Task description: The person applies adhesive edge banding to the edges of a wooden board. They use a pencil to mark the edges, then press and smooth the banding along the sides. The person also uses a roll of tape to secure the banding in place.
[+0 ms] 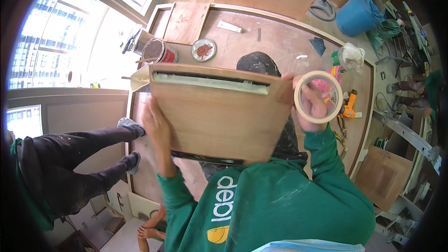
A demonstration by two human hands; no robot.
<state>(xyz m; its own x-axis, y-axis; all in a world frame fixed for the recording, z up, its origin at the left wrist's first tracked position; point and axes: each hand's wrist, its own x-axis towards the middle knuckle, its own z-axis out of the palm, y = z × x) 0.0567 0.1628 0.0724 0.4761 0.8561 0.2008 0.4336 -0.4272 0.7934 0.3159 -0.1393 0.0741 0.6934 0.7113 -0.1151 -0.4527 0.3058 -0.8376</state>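
A flat wooden panel (pixel 219 121) is held up over my lap, its broad face turned upward. Along its far edge runs a pale strip of tape (pixel 210 83) beside a dark groove. My left hand (pixel 157 125) grips the panel's left side, fingers along the edge. At the far right corner, my right hand (pixel 313 105) holds a roll of masking tape (pixel 299 108), with part of the hand showing through the ring. Some fingertips of that hand reach the panel's edge, but how firmly they touch it is hidden. My knee shows behind the panel.
A paint can (pixel 167 55), a dish of reddish-brown material (pixel 203 50) and a white tube (pixel 228 26) stand or lie beyond the panel. An orange tool (pixel 349 106) lies right. Another person's legs (pixel 84 151) are at left; someone's hands (pixel 148 232) show below.
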